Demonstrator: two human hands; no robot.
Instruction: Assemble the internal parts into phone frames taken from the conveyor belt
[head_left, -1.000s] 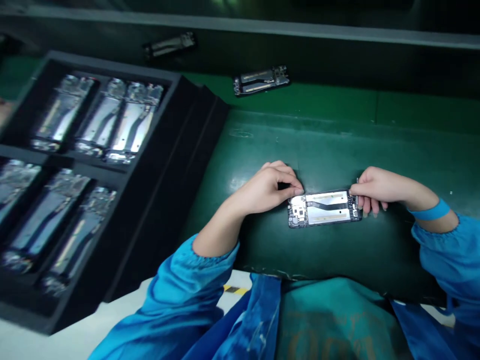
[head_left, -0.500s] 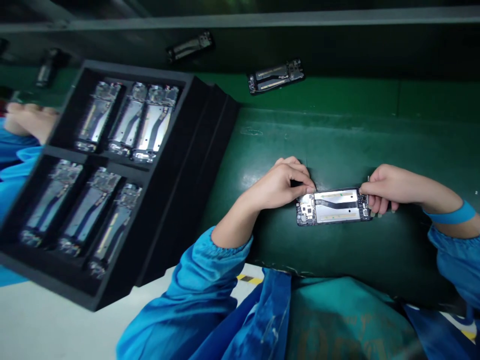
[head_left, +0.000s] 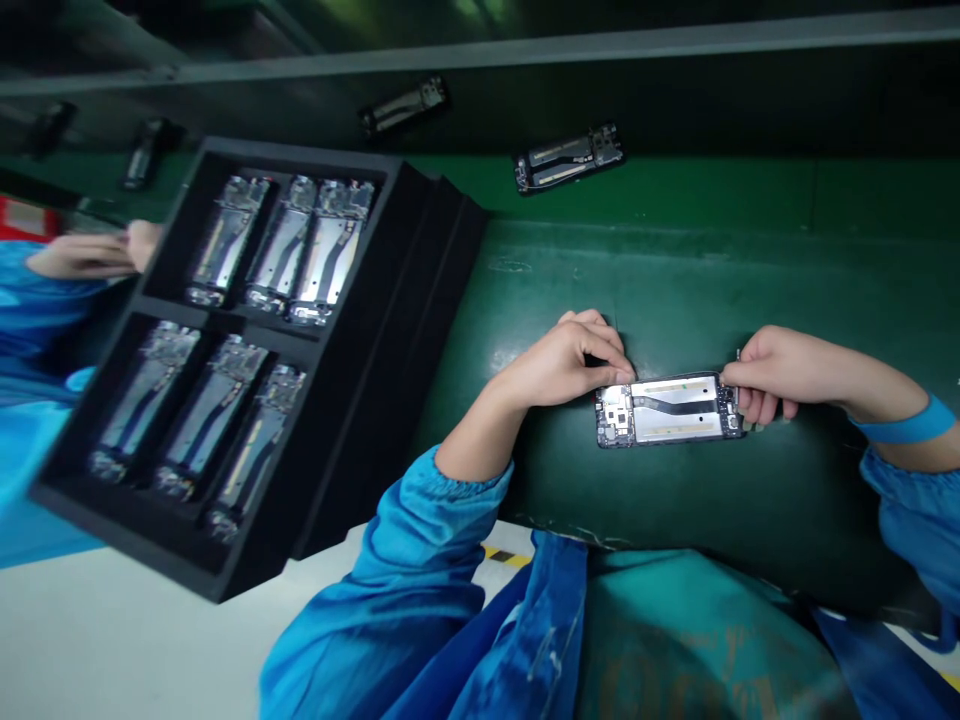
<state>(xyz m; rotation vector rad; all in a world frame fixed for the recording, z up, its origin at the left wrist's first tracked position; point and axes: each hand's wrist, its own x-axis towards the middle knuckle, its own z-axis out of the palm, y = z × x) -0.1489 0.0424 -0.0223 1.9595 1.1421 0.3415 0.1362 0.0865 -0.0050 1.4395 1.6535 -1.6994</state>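
Observation:
An opened phone (head_left: 675, 408) lies on the green mat, its circuit board at the left end, a silvery middle crossed by a dark flex cable. My left hand (head_left: 574, 360) pinches at its upper left corner, thumb and forefinger together. At the opposite end, my right hand (head_left: 772, 375) is closed on the upper right edge, with the other fingers curled under. A thin sliver juts up beside the right fingertips; what it belongs to is too small to tell. Both fingertips partly cover the phone's edge.
Left of me, a black foam tray (head_left: 285, 555) holds several opened phones in two rows. Behind the mat lies another opened phone (head_left: 568, 160), with a further one (head_left: 403, 108) to its left. A co-worker's hands (head_left: 97, 252) are beyond the tray, near a red object (head_left: 26, 218).
The view has shifted slightly, so the tray sits further right in the picture. The co-worker's hands have moved. My hands keep nearly the same hold on the phone.

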